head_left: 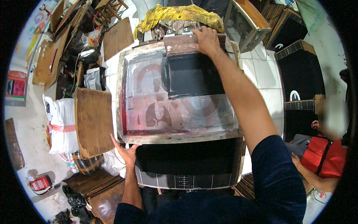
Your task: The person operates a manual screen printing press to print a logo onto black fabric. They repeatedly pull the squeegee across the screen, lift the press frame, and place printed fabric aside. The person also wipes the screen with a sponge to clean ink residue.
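Note:
A screen-printing frame [179,139] lies in front of me, its mesh [145,89] showing faint reddish curved shapes and a dark rectangular patch [195,74]. My right hand [208,40] reaches to the far side, its fingers closed over the top of a brownish squeegee [179,44]. The fingertips are partly hidden behind it. My left hand [126,152] is at the frame's near left corner, thumb and fingers spread, the thumb close to the frame's near edge. A black board [186,158] with white lines along its near edge shows below the frame.
A stained yellow cloth [179,15] lies beyond the frame. At left are a brown board [93,123] and a white sack [62,119]. More black boards [302,78] stand at right, near a person in red [324,155]. A glass-sided cabinet [246,28] stands at the far right.

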